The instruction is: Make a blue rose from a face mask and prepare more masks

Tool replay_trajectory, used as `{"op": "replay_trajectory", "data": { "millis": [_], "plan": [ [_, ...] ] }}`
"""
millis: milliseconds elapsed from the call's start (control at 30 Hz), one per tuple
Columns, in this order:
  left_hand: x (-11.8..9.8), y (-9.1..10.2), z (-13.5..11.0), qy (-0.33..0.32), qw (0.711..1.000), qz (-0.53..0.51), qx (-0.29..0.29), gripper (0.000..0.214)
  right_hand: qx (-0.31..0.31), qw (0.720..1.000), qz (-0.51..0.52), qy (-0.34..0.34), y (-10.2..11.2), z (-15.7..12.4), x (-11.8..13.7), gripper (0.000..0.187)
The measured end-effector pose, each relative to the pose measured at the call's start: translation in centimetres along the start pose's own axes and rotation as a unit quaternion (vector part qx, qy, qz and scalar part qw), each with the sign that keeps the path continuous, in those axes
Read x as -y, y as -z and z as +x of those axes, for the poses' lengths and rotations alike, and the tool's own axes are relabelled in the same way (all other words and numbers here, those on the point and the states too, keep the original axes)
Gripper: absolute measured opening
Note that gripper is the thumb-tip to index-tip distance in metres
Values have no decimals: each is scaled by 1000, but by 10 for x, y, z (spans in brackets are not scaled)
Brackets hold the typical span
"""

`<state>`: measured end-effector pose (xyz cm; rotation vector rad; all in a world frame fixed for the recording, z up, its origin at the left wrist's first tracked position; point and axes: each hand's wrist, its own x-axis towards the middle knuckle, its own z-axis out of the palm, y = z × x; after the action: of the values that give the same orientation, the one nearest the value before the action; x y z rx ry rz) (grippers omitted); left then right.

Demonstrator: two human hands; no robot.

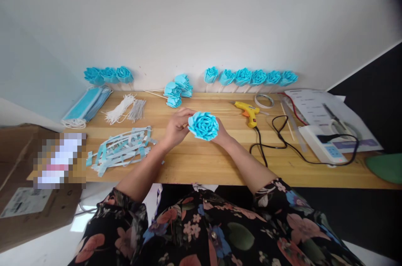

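A bright blue artificial flower [203, 126] faces up at me in the middle, above the table, its layered petals hiding whatever is below. My left hand [178, 129] is closed at the flower's left side, fingers curled and their tips partly behind the petals. On the other side, my right hand [222, 134] is against the flower's underside. Its fingers are hidden behind the bloom, so I cannot see their grip. Past my hands, several similar blue flowers lie in a small bunch [177, 90] on thin sticks.
More blue flowers [243, 76] lean along the wall. A yellow glue gun [248, 111] with a black cord, a tape roll [264, 100], a power strip [323, 144] and scissors [334, 117] lie right. Leftward are blue masks [88, 105], white cords [121, 109] and cut strips [121, 149].
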<state>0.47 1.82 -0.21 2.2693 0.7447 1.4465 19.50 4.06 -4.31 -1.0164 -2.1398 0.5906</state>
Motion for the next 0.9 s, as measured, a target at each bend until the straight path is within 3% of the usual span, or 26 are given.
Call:
{"op": "replay_trajectory", "data": {
  "millis": [167,267,400,600,900],
  "plan": [
    [7,4,-3,12,996,12,-93,32,-105,988,113,10,28,6,10,37],
    [10,8,-4,47,991,41,-117,29,-173,967,184,8,40,7,12,36],
    [12,10,-4,85,984,80,-135,27,-195,954,225,41,45,3,22,30],
    [16,10,-4,106,979,98,-141,23,-191,967,138,101,47,0,35,29],
    [20,8,-6,111,981,100,-124,26,-202,952,-16,229,51,2,41,27]
  ]
}}
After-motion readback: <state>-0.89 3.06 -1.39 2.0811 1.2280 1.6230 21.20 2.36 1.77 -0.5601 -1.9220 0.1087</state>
